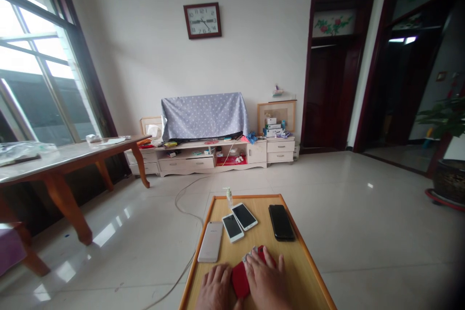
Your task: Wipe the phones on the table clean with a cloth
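My left hand (217, 286) and my right hand (266, 281) rest on a small wooden table (308, 271), both touching a red phone (240, 278) that lies between them. The right hand lies over the phone's right side, fingers stretched forward. The left hand lies flat beside its left edge. Farther along the table lie a pinkish phone face down (211, 241), two white phones (233, 227) (244, 216) and a black phone (281, 222). A small pump bottle (229, 196) stands at the far edge.
A long wooden table (69, 160) stands at the left by the window. A white TV cabinet (210, 155) with a covered screen lines the far wall. A cable (183, 203) runs across the tiled floor. Dark doors and a potted plant (448, 155) are at the right.
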Motion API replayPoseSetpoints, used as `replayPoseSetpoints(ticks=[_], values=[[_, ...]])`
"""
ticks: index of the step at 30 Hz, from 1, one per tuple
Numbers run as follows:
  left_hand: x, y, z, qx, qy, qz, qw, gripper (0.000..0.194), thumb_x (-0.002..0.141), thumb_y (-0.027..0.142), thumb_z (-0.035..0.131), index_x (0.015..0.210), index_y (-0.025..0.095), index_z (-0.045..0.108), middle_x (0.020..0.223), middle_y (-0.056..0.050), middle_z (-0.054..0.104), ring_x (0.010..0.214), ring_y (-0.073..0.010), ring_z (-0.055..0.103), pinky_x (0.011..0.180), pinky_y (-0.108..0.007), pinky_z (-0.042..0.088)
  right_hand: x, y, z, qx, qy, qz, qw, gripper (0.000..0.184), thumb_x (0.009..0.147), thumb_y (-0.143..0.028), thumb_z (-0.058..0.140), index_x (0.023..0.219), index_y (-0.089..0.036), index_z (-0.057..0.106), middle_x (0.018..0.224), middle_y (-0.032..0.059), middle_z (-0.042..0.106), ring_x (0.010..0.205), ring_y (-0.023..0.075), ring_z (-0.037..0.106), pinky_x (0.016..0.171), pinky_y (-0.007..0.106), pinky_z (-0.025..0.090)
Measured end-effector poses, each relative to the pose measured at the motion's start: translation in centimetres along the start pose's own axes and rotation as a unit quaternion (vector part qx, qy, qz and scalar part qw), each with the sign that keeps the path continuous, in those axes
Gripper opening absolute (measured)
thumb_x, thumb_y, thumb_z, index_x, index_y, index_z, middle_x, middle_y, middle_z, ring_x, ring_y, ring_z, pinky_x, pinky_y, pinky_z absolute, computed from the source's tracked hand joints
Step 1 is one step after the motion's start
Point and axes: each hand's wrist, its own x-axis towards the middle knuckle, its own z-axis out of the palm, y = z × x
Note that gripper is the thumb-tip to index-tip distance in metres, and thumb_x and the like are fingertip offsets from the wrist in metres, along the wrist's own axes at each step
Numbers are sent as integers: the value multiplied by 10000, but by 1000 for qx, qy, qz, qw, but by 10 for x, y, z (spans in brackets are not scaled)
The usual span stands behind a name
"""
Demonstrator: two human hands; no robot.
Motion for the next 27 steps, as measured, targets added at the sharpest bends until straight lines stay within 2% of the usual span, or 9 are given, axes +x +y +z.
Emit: replayPoseSetpoints(ticks=[2,8,15,18,20,23,25,27], values=[[0,0,0,-11,8,1,1000,695,763,513,596,1394,222,584,1455,-95,583,1378,-305,473,1179,-427,336,-1,-3,0,-4,-1,2,1000,492,1055,-524,245,1317,-428,650,1483,-42,559,1474,362,358,1170,758,91],[4,-4,2,7,-36,-4,999,718,781,502,563,1430,196,552,1489,-112,554,1400,-317,453,1185,-444,330,-10,-20,9,34,-44,-56,997,427,1052,-487,292,1311,-492,631,1467,-63,569,1461,337,390,1174,755,95],[1,2,0,2,-18,-13,1000,752,724,485,610,1415,189,571,1494,-109,549,1408,-321,444,1192,-439,318,4,16,-7,-37,12,28,999,507,1039,-541,262,1392,-395,596,1528,-14,508,1484,391,328,1153,768,145],[-1,4,-1,-6,-4,-10,1000,720,727,470,604,1393,196,591,1475,-103,568,1395,-313,453,1189,-430,315,-3,17,-2,-51,22,35,998,508,1032,-552,287,1397,-380,596,1543,2,485,1479,395,334,1153,754,184],[-2,5,-2,-3,1,-5,1000,702,743,474,587,1387,195,594,1461,-108,579,1379,-310,467,1178,-429,326,-12,9,6,-37,13,11,999,455,1023,-547,345,1368,-418,613,1527,-17,499,1461,382,375,1162,741,197],[-2,7,-4,13,-14,-4,1000,714,759,487,560,1407,187,574,1468,-119,571,1373,-316,474,1164,-434,340,-24,-4,16,-2,-34,-36,999,348,980,-536,481,1290,-518,639,1463,-72,555,1424,369,438,1172,739,198],[-2,8,-4,20,-17,-6,1000,715,763,494,549,1410,192,571,1473,-117,567,1378,-315,472,1162,-428,341,-27,-5,15,13,-58,-46,997,332,977,-521,495,1278,-549,633,1448,-91,561,1422,369,439,1165,760,181],[-2,9,-5,22,-13,-5,1000,720,758,508,554,1408,197,574,1475,-115,566,1381,-316,470,1162,-424,340,-27,1,6,11,-50,-38,998,359,1008,-517,423,1314,-539,610,1469,-89,540,1443,370,405,1156,780,158]])
